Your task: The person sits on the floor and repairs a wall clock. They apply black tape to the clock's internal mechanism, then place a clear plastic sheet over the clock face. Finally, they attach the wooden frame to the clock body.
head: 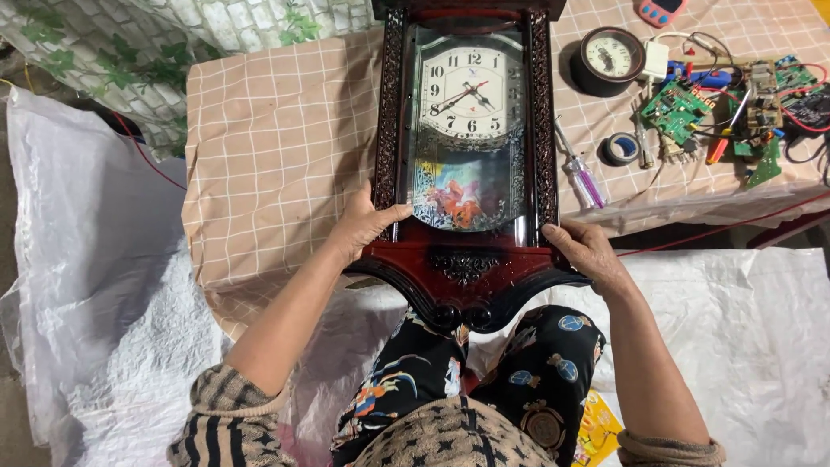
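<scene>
My left hand point(363, 227) and right hand point(588, 252) each grip the wall clock's point(467, 130) lower corners, its long axis running away from me across the worktop point(277, 156).

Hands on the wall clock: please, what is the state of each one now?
Left hand: gripping the wall clock at its left edge.
Right hand: gripping its lower right edge.

Dark carved wooden wall clock point(467, 156), glass-fronted white dial, face-up on the checked cloth, base overhanging toward the lap.
</scene>
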